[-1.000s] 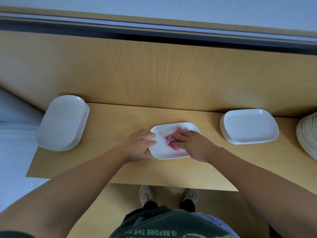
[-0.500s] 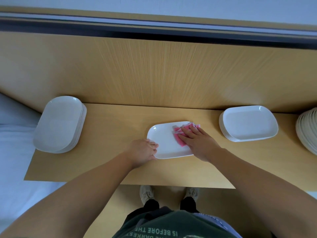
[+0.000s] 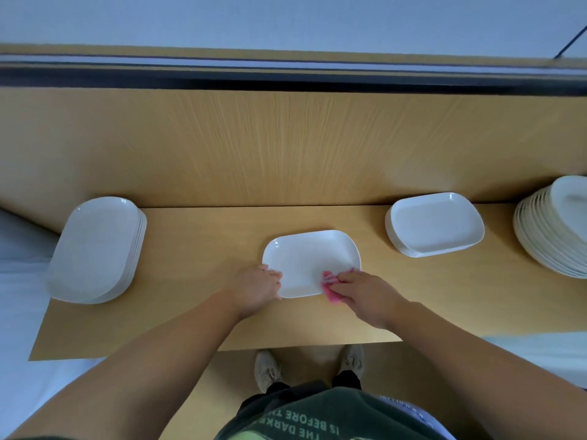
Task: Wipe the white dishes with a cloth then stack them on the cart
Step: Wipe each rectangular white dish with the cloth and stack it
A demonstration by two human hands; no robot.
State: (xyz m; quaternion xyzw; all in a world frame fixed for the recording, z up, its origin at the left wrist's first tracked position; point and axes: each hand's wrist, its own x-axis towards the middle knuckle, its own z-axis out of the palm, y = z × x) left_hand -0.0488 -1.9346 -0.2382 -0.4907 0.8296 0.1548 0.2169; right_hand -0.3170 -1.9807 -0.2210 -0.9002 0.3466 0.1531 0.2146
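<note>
Head view: the white dish [image 3: 309, 258] is lying flat mid-counter [image 3: 203, 249]. The left hand [image 3: 257, 289] is clamping its grip on the rim at the dish's 8 o'clock. The right hand [image 3: 365, 295] is closing its grip round the pink cloth [image 3: 330, 289], pressing it on the dish's 4 o'clock corner. A left stack [image 3: 95, 249] is sitting at 9 o'clock, a right stack [image 3: 435, 223] at 2 o'clock and a far stack [image 3: 552, 230] beyond it.

One wide-angle view, worn on the person's head, looks forward and steeply down at close range. The white dish [image 3: 309, 258] on the counter [image 3: 197, 319] sits mid-frame. The person's shirt [image 3: 317, 420] and shoes [image 3: 266, 369] fill the near edge; the wooden back panel [image 3: 286, 147] and wall [image 3: 286, 20] bow across the far side.
</note>
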